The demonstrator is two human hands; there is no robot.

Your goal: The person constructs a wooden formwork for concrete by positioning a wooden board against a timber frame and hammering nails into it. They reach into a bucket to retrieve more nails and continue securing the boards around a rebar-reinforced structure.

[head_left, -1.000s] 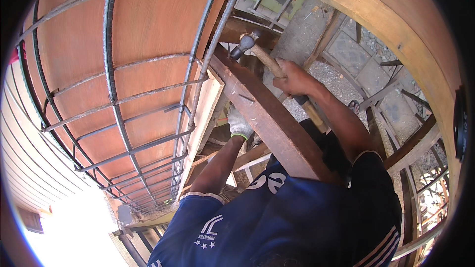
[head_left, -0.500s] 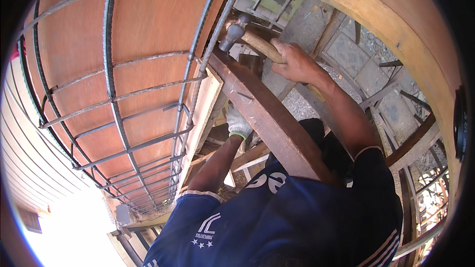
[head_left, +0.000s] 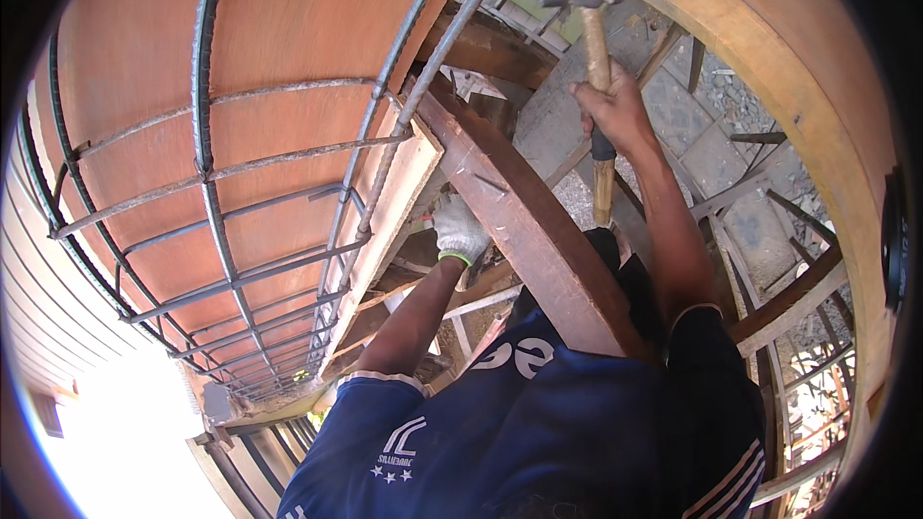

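Observation:
My bare right hand [head_left: 617, 113] is closed around the wooden handle of a ball-peen hammer [head_left: 597, 48]. The hammer is raised to the right of a brown timber beam [head_left: 538, 231], its metal head up and clear of the wood. The beam slants from the plywood panel's edge down toward my chest. A thin nail [head_left: 490, 183] sticks out of its face. My left hand [head_left: 460, 230], in a grey knit glove with a green cuff, is low beside the beam's left side. Its fingers are partly hidden in shadow, and I cannot make out whether they grip anything.
A cage of steel rebar [head_left: 204, 86] stands on the left against an orange-brown plywood panel [head_left: 288, 29]. A curved wooden form [head_left: 769, 53] arches along the right. Timber braces [head_left: 793, 303] and rubble-strewn ground [head_left: 750, 96] are below on the right.
The hammer has lifted off the far end of the beam and swung up to the right, its handle now nearly upright in view. My left hand stays about where it was.

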